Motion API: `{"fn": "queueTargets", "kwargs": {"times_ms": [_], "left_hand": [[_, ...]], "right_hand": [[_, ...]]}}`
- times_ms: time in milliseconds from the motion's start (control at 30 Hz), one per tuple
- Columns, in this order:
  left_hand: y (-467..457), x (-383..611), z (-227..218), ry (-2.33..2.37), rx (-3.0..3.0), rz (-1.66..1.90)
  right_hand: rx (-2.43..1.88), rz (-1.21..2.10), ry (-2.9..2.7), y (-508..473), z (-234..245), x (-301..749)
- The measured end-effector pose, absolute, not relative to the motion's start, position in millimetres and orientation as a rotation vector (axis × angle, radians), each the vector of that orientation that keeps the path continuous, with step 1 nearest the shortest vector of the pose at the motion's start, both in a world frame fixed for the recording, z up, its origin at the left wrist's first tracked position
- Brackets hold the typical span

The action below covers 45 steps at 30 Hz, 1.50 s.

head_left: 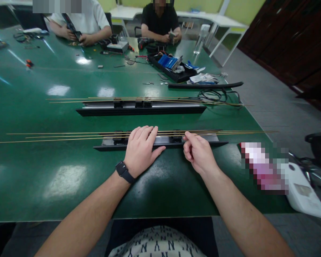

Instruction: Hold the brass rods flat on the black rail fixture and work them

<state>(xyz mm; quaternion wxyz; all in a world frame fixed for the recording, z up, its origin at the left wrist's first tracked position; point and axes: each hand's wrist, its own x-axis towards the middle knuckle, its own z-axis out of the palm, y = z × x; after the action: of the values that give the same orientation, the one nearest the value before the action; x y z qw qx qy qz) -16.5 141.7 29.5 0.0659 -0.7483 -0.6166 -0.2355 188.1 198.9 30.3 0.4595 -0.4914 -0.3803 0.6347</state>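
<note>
This is a workshop or assembly room. One large green tabletop [42, 117] fills the view, strewn with work. Long black rails [139, 109] and thin brass rods [56, 135] lie across the middle. At 12 o'clock sits a cordless drill [146, 42], and at 1 o'clock a black tray [176, 75] of blue parts and a coiled cable [216, 94]. A person in white [88, 18] at 11 o'clock and a person in black [160, 21] at 12 o'clock handle small parts. White tables [219, 19] stand behind them.
</note>
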Motion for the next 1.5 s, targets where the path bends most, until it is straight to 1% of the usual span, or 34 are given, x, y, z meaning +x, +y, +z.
{"fn": "queueTargets", "kwargs": {"times_ms": [933, 1500], "left_hand": [[141.0, -16.4, 28.9, -1.863, -2.259, -0.706], [142.3, -16.0, 27.9, -1.855, -2.252, -0.687]], "right_hand": [[-1.178, 1.579, -0.866, 198.1, 29.7, 186.9], [-1.210, 1.595, -0.966, 199.2, 28.1, 189.1]]}}
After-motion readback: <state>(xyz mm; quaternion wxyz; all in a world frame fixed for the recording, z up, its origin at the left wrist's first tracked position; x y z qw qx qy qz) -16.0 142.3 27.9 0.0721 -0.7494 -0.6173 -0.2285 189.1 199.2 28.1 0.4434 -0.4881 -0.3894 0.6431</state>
